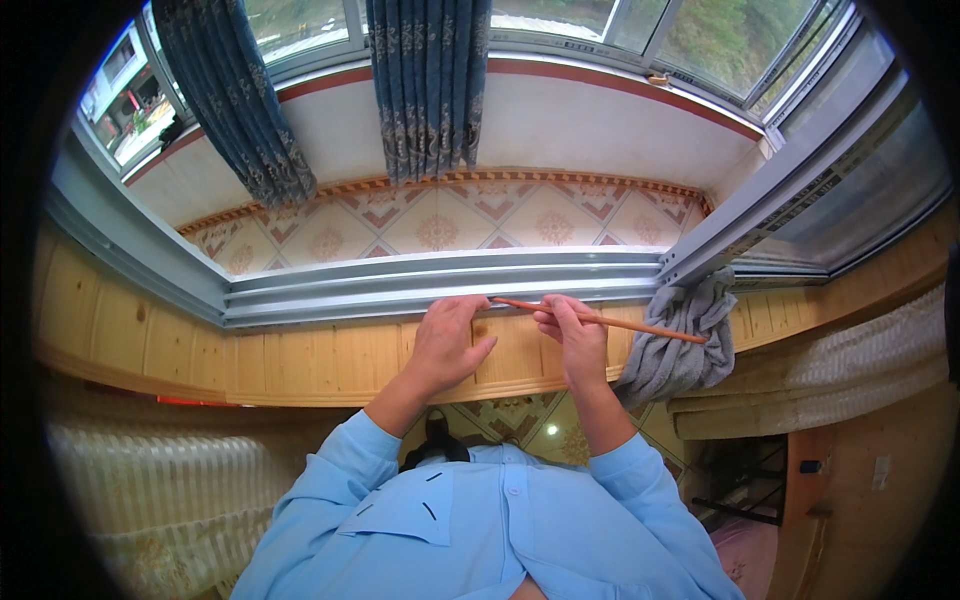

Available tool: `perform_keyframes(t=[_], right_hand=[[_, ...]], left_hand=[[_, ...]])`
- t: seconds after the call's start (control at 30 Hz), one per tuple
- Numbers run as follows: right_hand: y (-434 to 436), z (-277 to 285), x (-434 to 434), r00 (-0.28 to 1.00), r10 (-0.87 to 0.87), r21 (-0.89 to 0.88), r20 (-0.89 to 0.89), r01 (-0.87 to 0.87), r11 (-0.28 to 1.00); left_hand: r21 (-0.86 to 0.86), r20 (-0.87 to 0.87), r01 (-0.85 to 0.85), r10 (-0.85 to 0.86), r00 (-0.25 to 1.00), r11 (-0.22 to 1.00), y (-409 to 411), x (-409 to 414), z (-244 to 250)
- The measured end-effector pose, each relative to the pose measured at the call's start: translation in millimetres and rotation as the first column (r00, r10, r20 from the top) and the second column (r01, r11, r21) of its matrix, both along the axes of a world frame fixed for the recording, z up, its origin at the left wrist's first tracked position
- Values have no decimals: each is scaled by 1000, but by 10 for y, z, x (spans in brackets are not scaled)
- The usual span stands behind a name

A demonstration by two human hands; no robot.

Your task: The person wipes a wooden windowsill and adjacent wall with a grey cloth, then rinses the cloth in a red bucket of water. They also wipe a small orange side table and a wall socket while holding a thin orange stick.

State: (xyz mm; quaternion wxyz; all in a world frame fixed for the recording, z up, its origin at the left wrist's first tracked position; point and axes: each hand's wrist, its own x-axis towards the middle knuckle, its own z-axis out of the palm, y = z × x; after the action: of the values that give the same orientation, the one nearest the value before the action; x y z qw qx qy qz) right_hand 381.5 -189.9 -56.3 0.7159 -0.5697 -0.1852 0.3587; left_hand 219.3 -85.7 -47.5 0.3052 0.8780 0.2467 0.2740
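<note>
Between the fingers of my right hand (576,330) is a thin reddish-brown stick (637,325), perhaps a chopstick or brush handle. Its dark left tip reaches the fingertips of my left hand (450,334); whether they touch it is unclear. My left hand rests, fingers loosely spread, at the inner edge of the metal sliding-window track (360,292), over the wooden sill (322,360). A crumpled grey towel (679,337) hangs over the sill to the right, under the stick's far end.
A sliding window panel (795,202) stands at the track's right end. Blue patterned curtains (431,82) hang beyond, above a tiled floor (480,217). Pale striped curtains (165,465) flank me below the sill. A wooden cabinet (855,450) stands at lower right.
</note>
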Motion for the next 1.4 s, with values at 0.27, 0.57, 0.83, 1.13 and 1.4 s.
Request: perform_keyframes(t=[0.27, 0.57, 0.83, 1.13, 1.4], right_hand=[[7, -63, -9, 996, -58, 45, -74, 62, 997], [-50, -18, -42, 992, -86, 62, -89, 92, 994], [-906, 480, -83, 986, 104, -73, 133, -95, 993], [-1637, 692, 433, 449, 173, -284, 876, 192, 939], [-1886, 671, 382, 430, -112, -31, 896, 311, 950]], left_hand=[[-35, 48, -42, 44, 998, 998, 3, 26, -67], [-64, 116, -40, 47, 992, 997, 28, 47, -113], [-98, 184, 356, -335, 924, 929, -590, -219, 227], [-55, 33, 408, -406, 913, 912, -695, 396, 99], [217, -134, 317, -293, 947, 923, -1220, 1396, -167]])
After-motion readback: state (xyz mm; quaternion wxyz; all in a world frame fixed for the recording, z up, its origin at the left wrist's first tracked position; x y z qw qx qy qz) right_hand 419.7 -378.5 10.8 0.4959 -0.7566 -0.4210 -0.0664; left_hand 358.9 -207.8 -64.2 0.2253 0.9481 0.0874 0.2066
